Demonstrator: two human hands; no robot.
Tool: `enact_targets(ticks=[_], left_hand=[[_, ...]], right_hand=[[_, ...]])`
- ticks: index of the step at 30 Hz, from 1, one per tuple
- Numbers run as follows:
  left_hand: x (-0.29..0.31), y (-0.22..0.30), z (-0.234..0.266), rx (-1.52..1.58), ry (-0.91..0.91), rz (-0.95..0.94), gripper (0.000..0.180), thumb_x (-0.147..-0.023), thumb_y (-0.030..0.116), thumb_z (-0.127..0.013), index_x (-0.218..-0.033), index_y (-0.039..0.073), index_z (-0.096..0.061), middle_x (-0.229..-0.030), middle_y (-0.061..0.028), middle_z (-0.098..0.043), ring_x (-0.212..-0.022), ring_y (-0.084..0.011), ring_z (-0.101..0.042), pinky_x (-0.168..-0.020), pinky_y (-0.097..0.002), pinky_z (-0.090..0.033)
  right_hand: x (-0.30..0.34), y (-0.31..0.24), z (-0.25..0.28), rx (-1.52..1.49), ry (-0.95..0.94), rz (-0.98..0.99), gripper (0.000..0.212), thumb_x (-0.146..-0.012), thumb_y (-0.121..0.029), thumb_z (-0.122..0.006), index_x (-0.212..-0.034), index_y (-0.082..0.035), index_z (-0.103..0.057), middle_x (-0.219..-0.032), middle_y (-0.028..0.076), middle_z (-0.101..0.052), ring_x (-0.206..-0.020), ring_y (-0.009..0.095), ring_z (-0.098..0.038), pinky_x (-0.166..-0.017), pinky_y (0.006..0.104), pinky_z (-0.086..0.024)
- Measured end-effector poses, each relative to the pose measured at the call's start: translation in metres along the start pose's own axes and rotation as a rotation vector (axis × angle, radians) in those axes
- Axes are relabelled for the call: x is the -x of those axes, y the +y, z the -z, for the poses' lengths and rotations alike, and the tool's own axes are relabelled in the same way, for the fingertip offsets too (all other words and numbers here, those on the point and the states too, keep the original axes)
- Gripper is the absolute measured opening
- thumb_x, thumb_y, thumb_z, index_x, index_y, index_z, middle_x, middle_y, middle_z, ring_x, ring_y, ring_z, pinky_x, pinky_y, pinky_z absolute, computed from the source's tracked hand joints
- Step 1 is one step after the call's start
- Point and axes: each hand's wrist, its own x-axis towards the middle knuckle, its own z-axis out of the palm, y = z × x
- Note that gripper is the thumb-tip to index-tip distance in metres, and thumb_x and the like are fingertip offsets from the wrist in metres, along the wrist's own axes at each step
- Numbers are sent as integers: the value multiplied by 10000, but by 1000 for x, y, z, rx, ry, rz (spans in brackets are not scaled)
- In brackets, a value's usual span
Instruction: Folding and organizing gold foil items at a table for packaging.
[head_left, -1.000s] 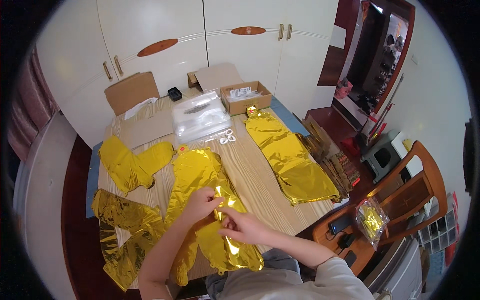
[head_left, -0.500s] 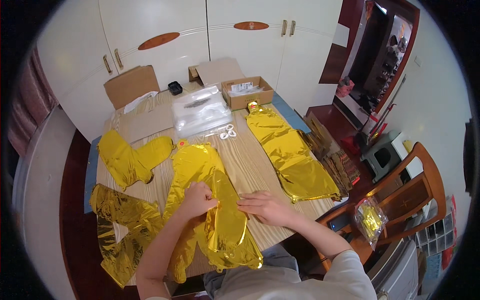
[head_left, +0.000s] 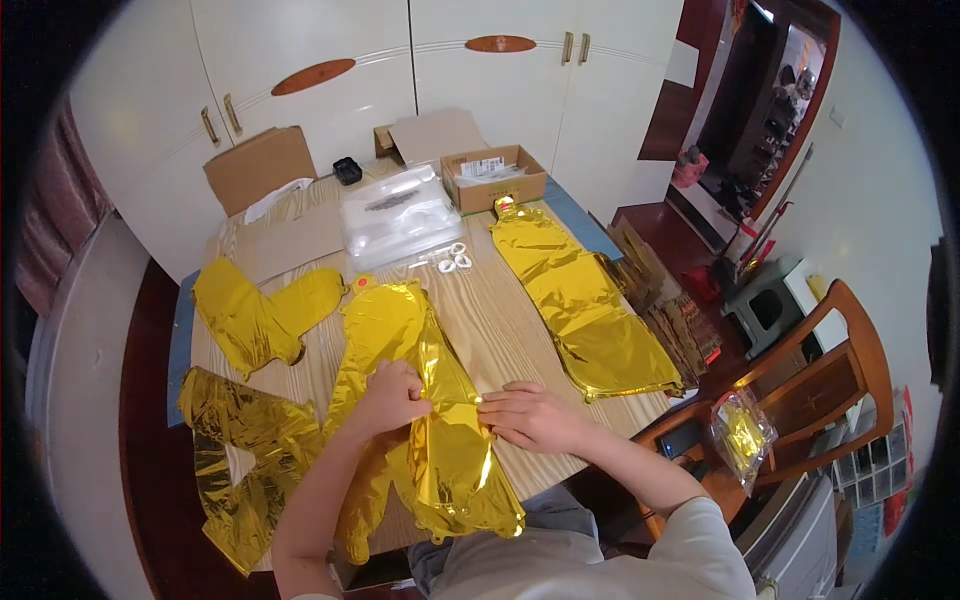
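A flat gold foil balloon [head_left: 455, 460] lies in front of me, its long right part creased and glossy. My left hand [head_left: 390, 397] is closed, pinching the foil near the balloon's middle. At the right edge my right hand [head_left: 535, 415] has its fingertips on the foil, drawn together on that edge. A crease runs between the two hands. To the left lie another gold foil balloon [head_left: 255, 315], folded and bent, and a crinkled gold foil balloon [head_left: 245, 440] nearer to me. A long gold foil balloon [head_left: 580, 310] is spread at the right.
Toward the back of the wooden table [head_left: 480, 330] are clear plastic bags [head_left: 400, 225], white rings [head_left: 455, 262], a cardboard box [head_left: 495, 185] and a small black tray [head_left: 347, 170]. A wooden chair [head_left: 860, 350] stands at the right, holding a bagged gold foil item [head_left: 743, 437].
The right part of the balloon between my hands has shifted and creased, its upper stretch now lying flatter toward the far end. Both hands stay in nearly the same place.
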Motion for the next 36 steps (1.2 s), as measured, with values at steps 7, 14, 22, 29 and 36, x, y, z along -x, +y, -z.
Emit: enact_targets(ticks=[7,14,22,29,36], left_hand=[[4,9,2,-12,41,-30,230,-601,205,-705,-572,63,-527,-861,-60,-515,-877,-274,-445,-770,-378,-366],[4,10,3,-8,27,-46,225,-592,198,-706,-573,60,-529,-859,-71,-516,-872,-281,-445,-767,-385,-381],[3,3,2,-18,26,-95,235,-590,190,-721,-579,55,-529,-853,-96,-513,-850,-292,-451,-739,-372,-399],[3,4,2,-11,31,-95,243,-589,177,-715,-573,53,-507,-840,-99,-502,-840,-295,-455,-730,-391,-395],[0,13,10,-22,130,-129,294,-640,197,-722,-571,23,-496,-642,-110,-506,-623,-270,-488,-577,-391,-398]], right_hand=[[3,-1,-2,-22,16,-19,239,-856,-188,-592,-1055,-72,-655,-1129,59,-643,-1131,204,-568,-986,392,-404],[4,-2,0,1,9,31,226,-845,-171,-589,-1047,-99,-661,-1155,54,-634,-1132,192,-563,-994,400,-397],[5,-3,0,17,-21,60,252,-836,-160,-586,-1070,-105,-664,-1163,42,-634,-1129,187,-562,-1004,415,-390],[7,-2,-1,20,-18,61,253,-824,-162,-597,-1053,-104,-688,-1132,32,-658,-1118,171,-575,-1009,413,-389],[8,-2,-1,-5,-21,45,247,-818,-172,-602,-1032,-103,-705,-1137,28,-664,-1125,161,-578,-1017,409,-387]])
